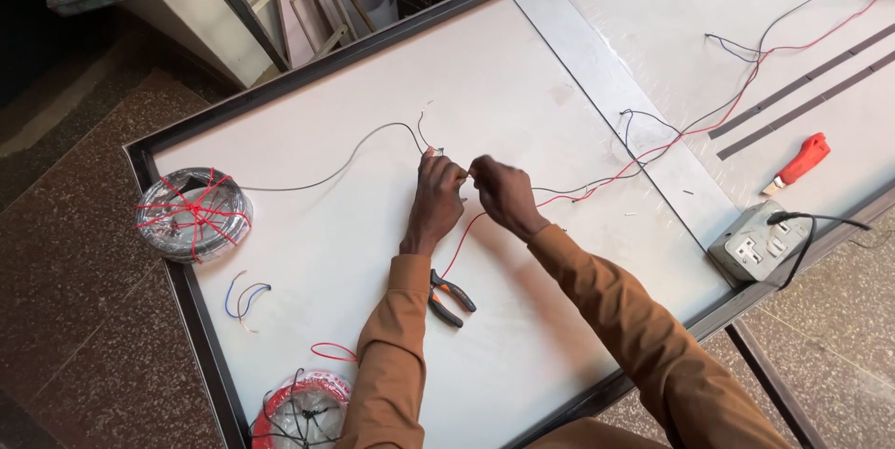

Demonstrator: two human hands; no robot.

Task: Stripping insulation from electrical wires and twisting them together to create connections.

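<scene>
Brown sleeves (643, 337) reach forward; left hand (436, 199) and right hand (503, 193) meet, fingers pinching wire ends (463, 175).

on the white table (522, 356) the left hand (435, 199) and right hand (503, 193) meet fingertip to fingertip, pinching the ends of a thin black wire (350, 162) and a thin red wire (463, 242). the black wire runs left to a black wire coil tied with red string (193, 211). orange-handled pliers (449, 297) lie beside the left sleeve. a grey socket box (760, 244) sits at the table's right edge, with a red utility knife (802, 162) beyond it.
</scene>
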